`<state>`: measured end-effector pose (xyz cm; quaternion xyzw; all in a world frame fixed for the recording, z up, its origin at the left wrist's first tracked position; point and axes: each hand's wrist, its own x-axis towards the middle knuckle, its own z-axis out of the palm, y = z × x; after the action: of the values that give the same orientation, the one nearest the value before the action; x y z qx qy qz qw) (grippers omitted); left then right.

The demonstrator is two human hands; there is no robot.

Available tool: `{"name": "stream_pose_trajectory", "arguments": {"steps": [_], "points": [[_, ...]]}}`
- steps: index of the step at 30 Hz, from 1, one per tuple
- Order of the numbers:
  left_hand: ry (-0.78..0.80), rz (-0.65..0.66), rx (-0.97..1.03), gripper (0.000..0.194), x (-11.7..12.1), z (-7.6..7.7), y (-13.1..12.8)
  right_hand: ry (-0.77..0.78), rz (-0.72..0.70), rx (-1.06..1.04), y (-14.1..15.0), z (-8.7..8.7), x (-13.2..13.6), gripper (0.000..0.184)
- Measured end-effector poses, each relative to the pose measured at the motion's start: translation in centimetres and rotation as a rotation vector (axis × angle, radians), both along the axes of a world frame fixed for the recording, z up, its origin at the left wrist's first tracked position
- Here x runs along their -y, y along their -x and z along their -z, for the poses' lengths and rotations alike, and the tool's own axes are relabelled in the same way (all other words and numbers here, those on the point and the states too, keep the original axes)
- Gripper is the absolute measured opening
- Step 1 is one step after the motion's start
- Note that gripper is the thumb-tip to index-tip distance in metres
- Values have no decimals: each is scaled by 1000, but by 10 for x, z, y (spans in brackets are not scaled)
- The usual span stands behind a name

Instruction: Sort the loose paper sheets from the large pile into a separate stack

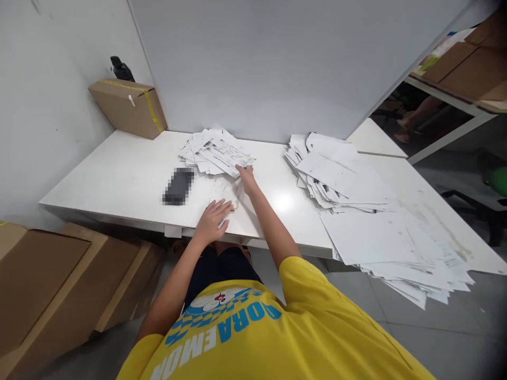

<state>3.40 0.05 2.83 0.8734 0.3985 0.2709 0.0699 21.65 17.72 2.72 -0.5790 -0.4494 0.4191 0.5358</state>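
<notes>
My right hand (246, 177) is closed at the near right edge of a printed sheet of paper (227, 155), thumb on top. That sheet lies over a loose pile of papers (194, 148) against the back panel. My left hand (214, 220) rests flat near the table's front edge, palm down, fingers stretched out and holding nothing. Just beyond its fingertips is a pale, creased-looking patch (224, 192); I cannot tell what it is. Left of the pile lies a dark, pixelated flat object (179, 186).
Large, messy paper stacks (336, 169) cover the right side of the white table (99, 174), some sheets (420, 279) overhanging its front edge. A taped cardboard box (127, 108) stands at back left, a black bottle (122, 68) behind it. More cartons (79, 285) stand at lower left.
</notes>
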Motion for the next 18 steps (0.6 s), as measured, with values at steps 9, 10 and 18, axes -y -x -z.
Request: {"name": "stream_pose_trajectory", "arguments": {"steps": [9,10,18], "points": [[-3,13,54,53,-17,1,-2,144,-177,145,-28,-28,26,83],[-11,18,63,53,-20,2,-3,126,-125,193,-45,-29,44,74],[-58,38,80,55,-22,2,-5,125,597,568,-251,-26,253,57]]}}
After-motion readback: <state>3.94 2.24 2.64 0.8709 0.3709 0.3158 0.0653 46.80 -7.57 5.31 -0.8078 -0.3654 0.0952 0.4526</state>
